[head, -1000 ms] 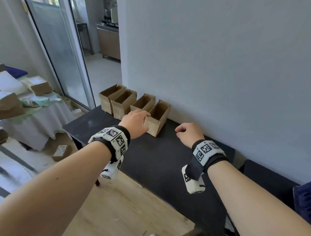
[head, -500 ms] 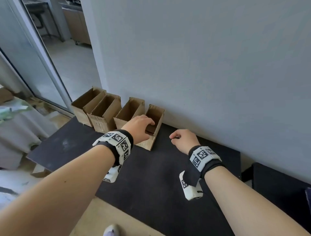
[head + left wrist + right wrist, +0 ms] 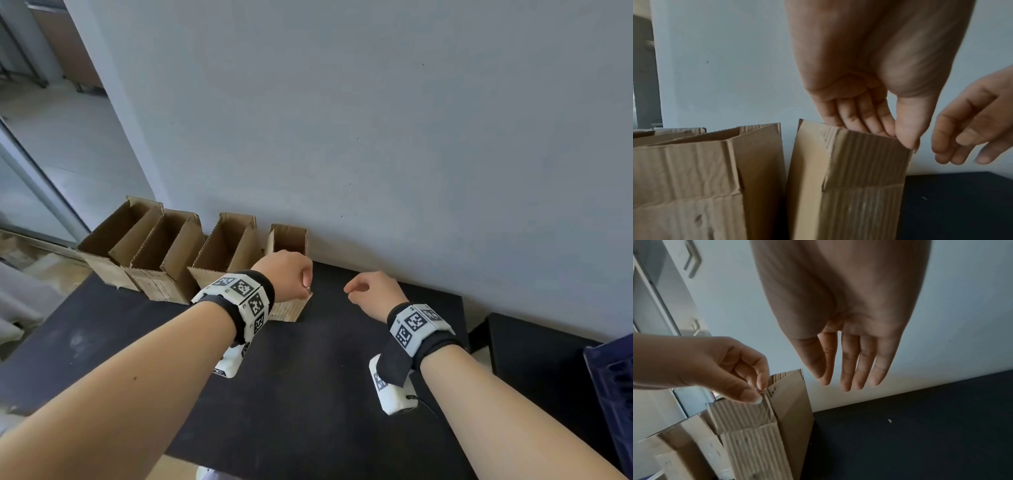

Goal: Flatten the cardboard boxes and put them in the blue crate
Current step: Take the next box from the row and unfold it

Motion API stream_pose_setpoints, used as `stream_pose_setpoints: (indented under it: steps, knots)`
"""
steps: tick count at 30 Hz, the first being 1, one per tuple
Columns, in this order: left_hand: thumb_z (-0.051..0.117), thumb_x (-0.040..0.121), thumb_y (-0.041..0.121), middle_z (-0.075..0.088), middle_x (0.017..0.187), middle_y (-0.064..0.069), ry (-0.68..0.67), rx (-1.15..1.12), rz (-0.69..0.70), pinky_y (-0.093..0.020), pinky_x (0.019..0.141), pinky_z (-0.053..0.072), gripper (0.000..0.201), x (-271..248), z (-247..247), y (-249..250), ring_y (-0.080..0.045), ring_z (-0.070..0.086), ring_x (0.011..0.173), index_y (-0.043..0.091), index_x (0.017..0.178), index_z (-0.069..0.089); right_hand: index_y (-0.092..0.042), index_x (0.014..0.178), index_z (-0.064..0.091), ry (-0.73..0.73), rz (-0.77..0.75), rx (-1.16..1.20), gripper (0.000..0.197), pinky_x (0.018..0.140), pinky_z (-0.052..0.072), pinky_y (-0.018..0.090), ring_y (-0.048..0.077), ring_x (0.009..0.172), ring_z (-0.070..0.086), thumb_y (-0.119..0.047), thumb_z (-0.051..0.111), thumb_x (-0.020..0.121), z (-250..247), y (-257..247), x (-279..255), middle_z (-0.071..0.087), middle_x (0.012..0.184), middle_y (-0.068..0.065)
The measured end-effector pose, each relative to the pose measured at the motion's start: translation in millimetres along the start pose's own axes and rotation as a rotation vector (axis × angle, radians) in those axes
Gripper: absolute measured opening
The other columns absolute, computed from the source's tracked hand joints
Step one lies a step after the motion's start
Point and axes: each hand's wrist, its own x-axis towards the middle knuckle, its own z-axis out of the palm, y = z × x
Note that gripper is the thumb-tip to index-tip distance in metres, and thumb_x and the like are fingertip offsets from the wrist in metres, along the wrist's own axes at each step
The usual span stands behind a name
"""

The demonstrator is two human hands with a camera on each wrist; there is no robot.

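Your left hand (image 3: 284,274) pinches the near top edge of the rightmost cardboard box (image 3: 289,240), thumb outside and fingers (image 3: 863,116) tucked inside the flap, as the left wrist view shows. Your right hand (image 3: 375,291) holds nothing: its fingers hang loose and slightly apart, hovering just beside that box at its 3 o'clock, clear of the tabletop (image 3: 308,377).

As for progress, judge it as barely begun. All four boxes stand upright and open-topped in a row along the wall: the gripped one, then the second box (image 3: 229,246) at its 9 o'clock with a gap between, then the third box (image 3: 164,246) and the fourth box (image 3: 120,233) pressed against each other farther out at 9 o'clock. None looks flattened, and nothing seems to have gone into the blue crate (image 3: 613,387), of which only a dark blue corner shows at the head view's 4 o'clock edge. So every box is left to collapse and carry over.

Much is out of sight. Your left wrist covers most of the gripped box's front, so you cannot tell whether its bottom is taped or folded. The crate's inside is cut off entirely, so its contents are unknown. The wrist views are soft with blur, and the far boxes run off their left edge.
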Motion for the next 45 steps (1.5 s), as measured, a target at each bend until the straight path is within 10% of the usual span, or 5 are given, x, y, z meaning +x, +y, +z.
stream_pose_setpoints:
  steps: [18, 25, 31, 37, 45]
  knots:
    - [0.063, 0.082, 0.015, 0.062, 0.082, 0.002, 0.395, -0.476, -0.135, -0.032, 0.070, 0.055, 0.014, 19, -16, 30, -0.021, 0.063, 0.079, 0.025, 0.075, 0.057, -0.016, 0.109, 0.067, 0.128, 0.001, 0.086, 0.023, 0.088, 0.043, 0.024, 0.021, 0.105, 0.061, -0.012, 0.054, 0.090, -33, 27, -4, 0.067, 0.109, 0.004]
    - [0.058, 0.087, -0.003, 0.057, 0.087, -0.009, 0.289, -0.807, -0.280, -0.023, 0.052, 0.057, 0.017, 21, -12, 27, -0.019, 0.061, 0.069, 0.012, 0.081, 0.053, -0.023, 0.110, 0.070, 0.222, -0.025, 0.194, 0.029, 0.099, 0.047, 0.034, 0.019, 0.107, 0.062, -0.011, 0.055, 0.088, -39, 29, -7, 0.070, 0.110, 0.002]
    - [0.065, 0.085, 0.005, 0.058, 0.093, -0.008, 0.136, -0.625, -0.370, -0.033, 0.071, 0.058, 0.018, 16, 8, 12, -0.021, 0.061, 0.075, 0.009, 0.098, 0.053, -0.023, 0.103, 0.072, 0.151, -0.094, 0.177, 0.029, 0.098, 0.048, 0.033, 0.013, 0.102, 0.063, -0.005, 0.065, 0.081, -27, 31, -11, 0.071, 0.106, -0.001]
    - [0.079, 0.072, 0.035, 0.044, 0.127, -0.006, 0.217, -0.287, -0.176, -0.036, 0.104, 0.038, 0.052, 13, 12, 8, -0.023, 0.043, 0.120, 0.026, 0.118, 0.056, -0.018, 0.096, 0.075, 0.105, -0.158, 0.122, 0.029, 0.094, 0.050, 0.032, 0.018, 0.099, 0.063, 0.003, 0.061, 0.083, -13, 26, -18, 0.065, 0.101, -0.003]
    - [0.083, 0.062, 0.046, 0.042, 0.135, 0.002, -0.099, -0.135, -0.068, -0.042, 0.109, 0.033, 0.093, 16, 36, 31, -0.020, 0.031, 0.131, 0.029, 0.141, 0.036, -0.022, 0.079, 0.073, 0.113, -0.210, 0.096, 0.019, 0.086, 0.053, 0.036, 0.018, 0.086, 0.064, -0.003, 0.069, 0.077, -8, 29, -17, 0.066, 0.091, -0.006]
